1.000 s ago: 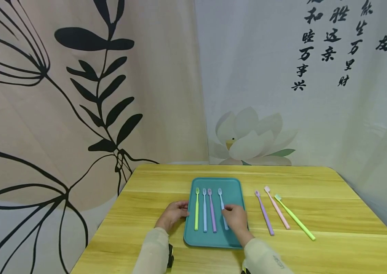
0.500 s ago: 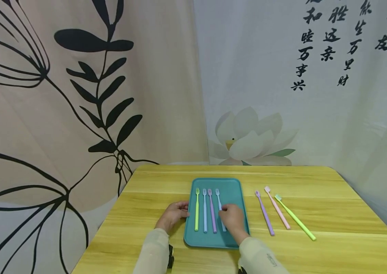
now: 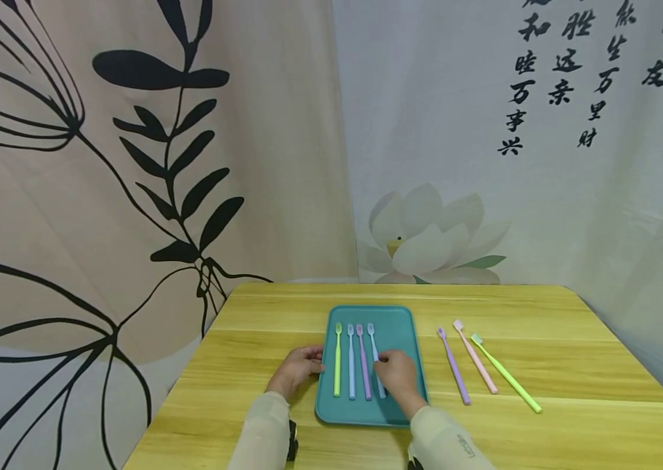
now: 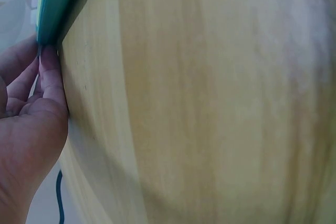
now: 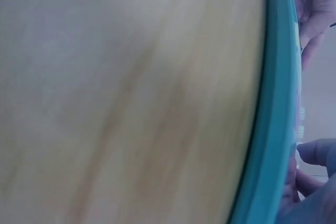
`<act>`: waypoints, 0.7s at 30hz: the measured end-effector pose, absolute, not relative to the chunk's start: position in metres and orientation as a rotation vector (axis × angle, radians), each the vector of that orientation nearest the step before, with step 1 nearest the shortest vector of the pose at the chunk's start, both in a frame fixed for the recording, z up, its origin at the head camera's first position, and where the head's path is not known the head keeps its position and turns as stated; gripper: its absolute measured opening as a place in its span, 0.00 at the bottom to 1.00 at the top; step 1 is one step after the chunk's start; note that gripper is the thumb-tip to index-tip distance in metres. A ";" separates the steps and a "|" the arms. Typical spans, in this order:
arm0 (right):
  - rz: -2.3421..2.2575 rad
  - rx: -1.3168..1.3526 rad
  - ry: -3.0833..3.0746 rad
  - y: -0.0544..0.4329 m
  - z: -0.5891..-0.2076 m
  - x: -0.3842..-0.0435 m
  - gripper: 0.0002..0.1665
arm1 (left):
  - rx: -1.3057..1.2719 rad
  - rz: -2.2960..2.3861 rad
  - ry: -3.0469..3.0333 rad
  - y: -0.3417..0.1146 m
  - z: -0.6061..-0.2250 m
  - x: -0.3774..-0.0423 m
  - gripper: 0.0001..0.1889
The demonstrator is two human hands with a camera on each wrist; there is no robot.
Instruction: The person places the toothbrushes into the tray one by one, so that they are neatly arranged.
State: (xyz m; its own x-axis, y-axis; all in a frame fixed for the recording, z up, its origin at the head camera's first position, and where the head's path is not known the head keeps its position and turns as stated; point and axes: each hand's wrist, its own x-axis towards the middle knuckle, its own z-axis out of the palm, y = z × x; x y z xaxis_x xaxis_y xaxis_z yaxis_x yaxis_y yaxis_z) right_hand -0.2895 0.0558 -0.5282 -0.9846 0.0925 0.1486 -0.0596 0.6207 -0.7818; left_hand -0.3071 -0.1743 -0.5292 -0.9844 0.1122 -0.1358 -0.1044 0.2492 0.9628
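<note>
A teal tray (image 3: 393, 320) lies on the wooden table with toothbrushes standing side by side in it, heads toward the far end. From the left come a lime-green toothbrush (image 3: 337, 362), a light blue toothbrush (image 3: 352, 365) and a purple toothbrush (image 3: 363, 365). Rightmost, slightly slanted, is a second light blue toothbrush (image 3: 373, 341); my right hand (image 3: 400, 377) pinches its handle, the fingers partly covering it. My left hand (image 3: 296, 371) holds the tray's left rim between thumb and fingers, as the left wrist view shows at the tray edge (image 4: 55, 11).
Right of the tray, three loose toothbrushes lie slanted on the table (image 3: 578, 352): a purple one (image 3: 453, 367), a pink one (image 3: 476, 359) and a lime-green one (image 3: 508, 375). A printed curtain (image 3: 284, 163) hangs behind the table's far edge.
My right hand has shifted the rightmost light blue toothbrush leftward, closer to the purple one in the tray. The left hand and the loose toothbrushes stay where they were.
</note>
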 end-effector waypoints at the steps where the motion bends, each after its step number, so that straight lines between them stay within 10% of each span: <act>1: 1.303 -0.031 -2.671 0.056 -0.528 -0.289 0.13 | 0.006 1.827 2.335 -0.174 -0.529 -0.307 0.27; 21: 1.362 -0.056 -2.673 0.062 -0.518 -0.287 0.17 | -0.019 1.804 2.344 -0.176 -0.531 -0.309 0.27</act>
